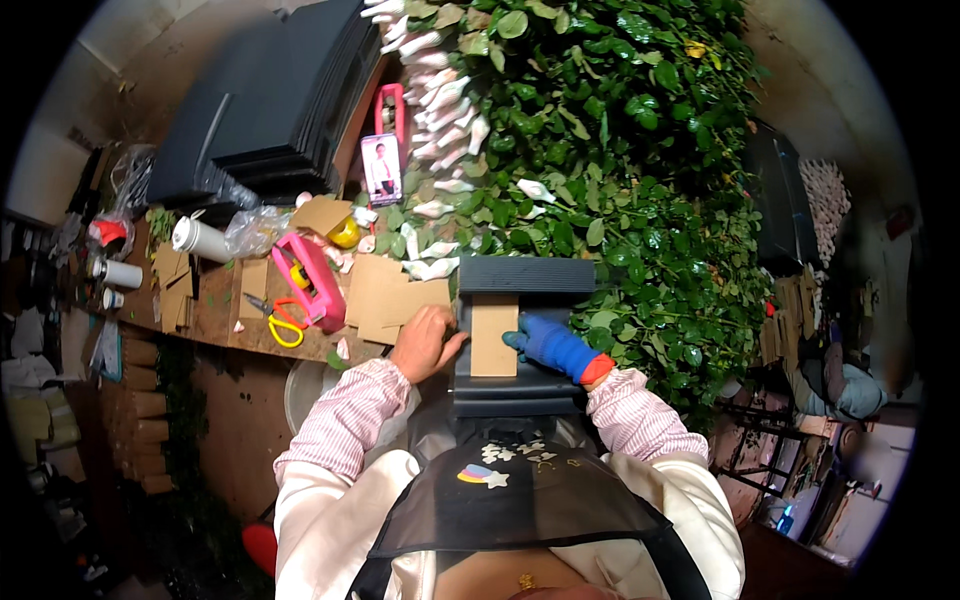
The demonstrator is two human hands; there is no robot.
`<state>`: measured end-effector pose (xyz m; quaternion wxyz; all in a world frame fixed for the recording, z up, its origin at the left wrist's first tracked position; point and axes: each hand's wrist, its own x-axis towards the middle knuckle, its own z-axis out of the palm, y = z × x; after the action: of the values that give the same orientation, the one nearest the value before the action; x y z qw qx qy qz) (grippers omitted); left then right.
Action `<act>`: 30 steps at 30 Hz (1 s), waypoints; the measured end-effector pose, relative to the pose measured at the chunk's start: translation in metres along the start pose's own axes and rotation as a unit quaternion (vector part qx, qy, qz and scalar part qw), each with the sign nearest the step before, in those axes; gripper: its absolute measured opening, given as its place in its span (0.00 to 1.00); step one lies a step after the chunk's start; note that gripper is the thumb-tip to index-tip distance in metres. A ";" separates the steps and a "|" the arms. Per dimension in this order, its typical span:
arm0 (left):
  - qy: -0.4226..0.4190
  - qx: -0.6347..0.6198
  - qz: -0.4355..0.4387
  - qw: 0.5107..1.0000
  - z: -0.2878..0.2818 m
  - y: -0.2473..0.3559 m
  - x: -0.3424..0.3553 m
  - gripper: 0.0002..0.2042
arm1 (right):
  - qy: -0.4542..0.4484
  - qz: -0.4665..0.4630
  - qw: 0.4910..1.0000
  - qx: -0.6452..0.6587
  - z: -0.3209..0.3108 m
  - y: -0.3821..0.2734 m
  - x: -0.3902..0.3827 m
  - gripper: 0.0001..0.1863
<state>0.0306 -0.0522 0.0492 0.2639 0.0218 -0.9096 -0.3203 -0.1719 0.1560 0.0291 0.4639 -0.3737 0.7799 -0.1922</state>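
A brown table (215, 312) spreads before us, its far and right parts heaped with green leafy stems (630, 190), with white-wrapped heads (447, 105) along the heap's left side. Toward the far left corner we see a stack of dark sheets (285, 100), and a phone (382, 172) stands near it. By the left end is a white cup (202, 240); nearer us, along the near edge, lie scissors (271, 314) with yellow and orange handles, a pink tape dispenser (320, 290) and loose cardboard pieces (377, 290).

At the middle of the near edge we have a black ridged sheet (527, 275), with a tan cardboard rectangle (494, 335) lying lengthwise on it. Our bare left hand (424, 342) is beside its left edge, fingers loosely curled; we cannot tell whether they grip anything. Our blue-gloved right hand (553, 347) has its fingers partly bent, tips at the rectangle's right edge; we cannot tell whether they pinch it.
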 end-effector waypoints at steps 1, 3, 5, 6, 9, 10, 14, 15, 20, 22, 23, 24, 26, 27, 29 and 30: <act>-0.069 -0.011 -0.040 0.997 0.004 0.000 -0.006 0.16 | 0.011 -0.005 1.000 -0.015 -0.001 -0.005 0.001 0.32; -0.123 -0.024 0.085 0.989 0.019 0.001 0.003 0.18 | 0.037 -0.020 0.997 -0.059 0.008 0.014 0.009 0.33; -0.217 0.017 0.131 0.967 0.021 0.011 0.023 0.33 | 0.052 -0.042 0.993 -0.094 0.005 0.007 0.006 0.33; -0.244 0.029 0.128 0.961 0.024 0.013 0.027 0.37 | 0.045 -0.046 0.994 -0.083 0.006 0.008 0.009 0.32; -0.303 0.070 0.133 0.941 0.034 0.004 0.031 0.47 | 0.042 0.015 0.988 -0.150 -0.007 -0.023 -0.004 0.29; -0.318 0.067 0.127 0.937 0.035 0.003 0.030 0.47 | 0.032 0.004 0.975 -0.218 -0.005 -0.022 -0.003 0.28; -0.355 0.081 0.114 0.924 0.035 0.010 0.038 0.47 | -0.028 -0.096 0.942 -0.319 0.006 -0.021 -0.012 0.21; -0.358 0.088 0.114 0.923 0.038 0.008 0.037 0.47 | -0.020 -0.140 0.937 -0.318 0.015 -0.015 -0.013 0.20; -0.372 0.093 0.109 0.917 0.039 0.014 0.042 0.48 | -0.037 -0.154 0.952 -0.261 0.002 -0.008 -0.028 0.19; -0.372 0.103 0.107 0.916 0.041 0.018 0.045 0.48 | 0.035 -0.179 0.972 -0.147 -0.029 -0.012 -0.042 0.19; -0.395 0.095 0.089 0.909 0.040 0.020 0.047 0.47 | 0.093 -0.192 0.976 -0.050 -0.053 -0.013 -0.048 0.19; -0.394 0.103 0.093 0.908 0.041 0.018 0.045 0.45 | 0.144 -0.205 0.967 0.046 -0.070 -0.012 -0.049 0.19; -0.387 0.119 0.097 0.909 0.045 0.012 0.037 0.43 | 0.419 -0.133 0.896 0.061 -0.121 -0.002 -0.047 0.23; -0.383 0.131 0.101 0.909 0.044 0.010 0.035 0.42 | 0.509 -0.094 0.855 0.003 -0.153 0.000 -0.051 0.25; -0.371 0.135 0.104 0.913 0.043 0.011 0.033 0.39 | 0.607 0.002 0.753 -0.254 -0.184 0.057 -0.021 0.19; -0.361 0.131 0.097 0.918 0.042 0.013 0.032 0.39 | 0.613 0.014 0.729 -0.304 -0.180 0.078 -0.010 0.16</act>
<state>-0.0159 -0.0245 0.0439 -0.0579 -0.1491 -0.9745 -0.1576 -0.3573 0.2055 0.0736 -0.2510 -0.2850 0.9165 -0.1259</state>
